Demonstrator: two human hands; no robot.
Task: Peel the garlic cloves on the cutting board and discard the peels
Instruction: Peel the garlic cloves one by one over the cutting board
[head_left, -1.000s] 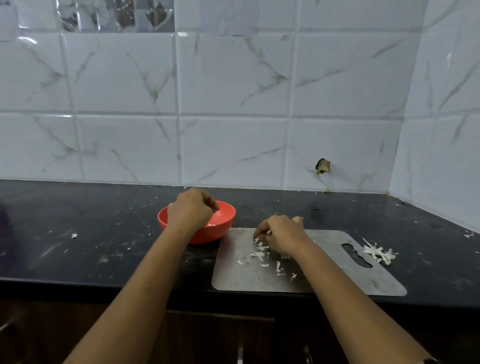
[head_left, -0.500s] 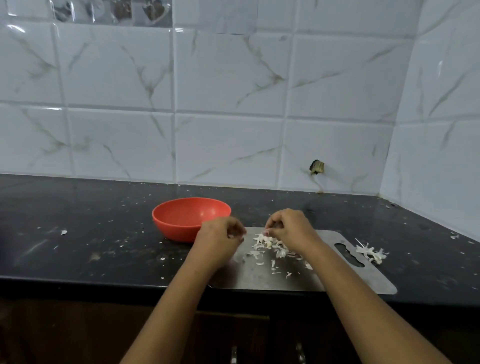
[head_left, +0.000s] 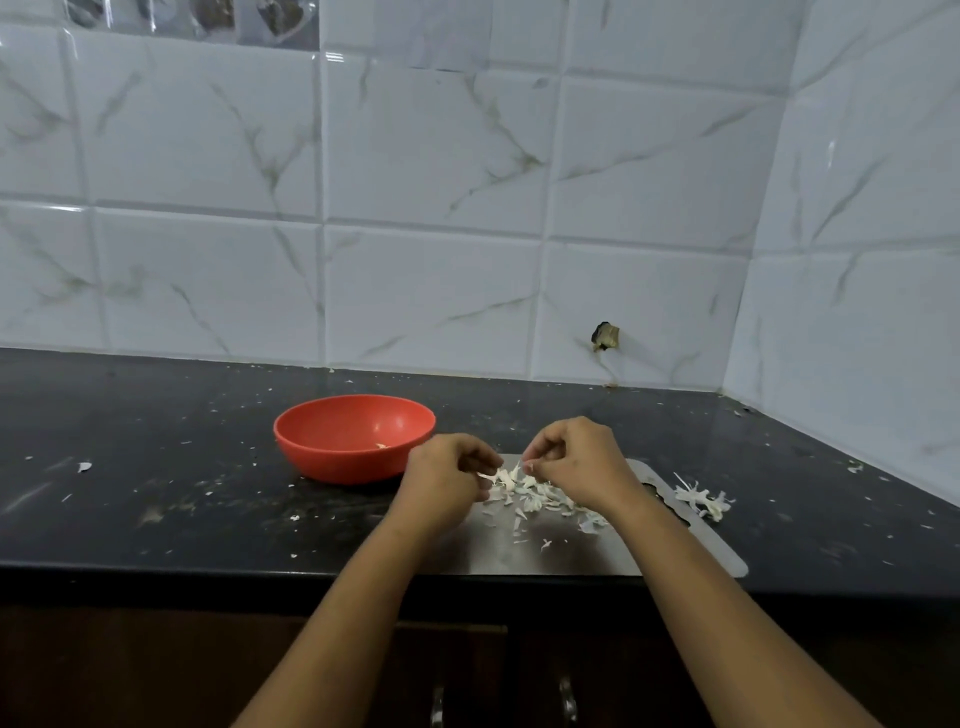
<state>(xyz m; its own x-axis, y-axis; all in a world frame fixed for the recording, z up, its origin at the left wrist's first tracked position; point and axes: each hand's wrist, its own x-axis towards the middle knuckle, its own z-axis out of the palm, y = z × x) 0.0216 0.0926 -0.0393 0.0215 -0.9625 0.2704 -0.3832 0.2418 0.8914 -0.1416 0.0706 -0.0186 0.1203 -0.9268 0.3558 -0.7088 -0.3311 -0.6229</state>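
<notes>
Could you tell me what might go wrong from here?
1. The loose peels on the cutting board are light. The left hand and right hand working over them could scatter more onto the countertop, which is already littered with scraps.
2. The board lies at the counter's front edge, so peels may drop over it.
3. The red bowl sits close beside the left hand and might get nudged.

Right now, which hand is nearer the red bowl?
Left. The left hand is just right of the bowl; the right hand is farther right, over the cutting board.
</notes>
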